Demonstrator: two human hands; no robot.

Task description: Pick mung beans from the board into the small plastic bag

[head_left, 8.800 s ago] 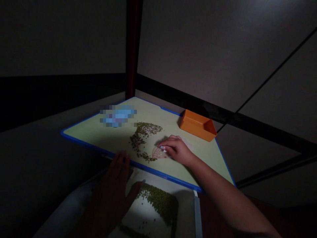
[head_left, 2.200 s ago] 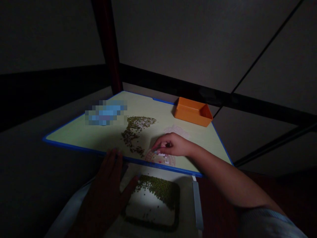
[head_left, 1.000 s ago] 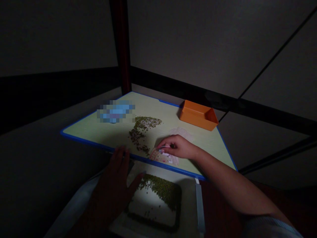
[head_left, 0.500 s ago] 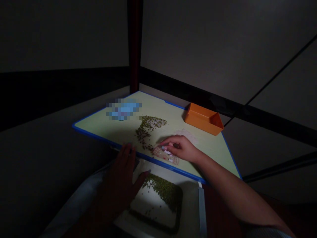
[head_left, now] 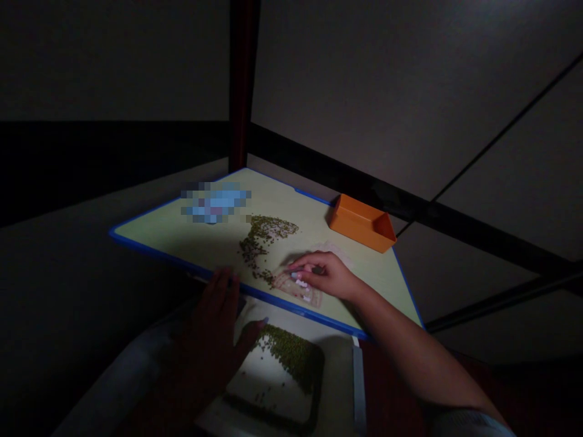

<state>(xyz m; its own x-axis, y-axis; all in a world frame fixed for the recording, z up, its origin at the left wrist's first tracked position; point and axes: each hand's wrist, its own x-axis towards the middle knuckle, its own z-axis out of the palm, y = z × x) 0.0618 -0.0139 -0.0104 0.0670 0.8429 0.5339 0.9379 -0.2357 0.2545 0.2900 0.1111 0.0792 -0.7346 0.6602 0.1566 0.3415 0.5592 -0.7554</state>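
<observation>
We see the seeds (head_left: 248, 250) on the board (head_left: 282, 197), in a curved, scattered patch around its middle. Our right hand (head_left: 328, 276) is over the board, just beside that patch, fingers curled in near the thumb — we cannot tell whether they pinch anything. Our left hand (head_left: 214, 334) (dim in shadow) is at the board's near edge, thumb spread wide, gripping nothing we can see. Below that edge sits a tub (head_left: 337, 370) with more seeds (head_left: 296, 355) — and a box (head_left: 357, 232) stands on the board's far right.

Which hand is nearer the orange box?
Right: the right hand is over the board, short of the orange box; the left hand is farther, at the board's near edge.
</observation>
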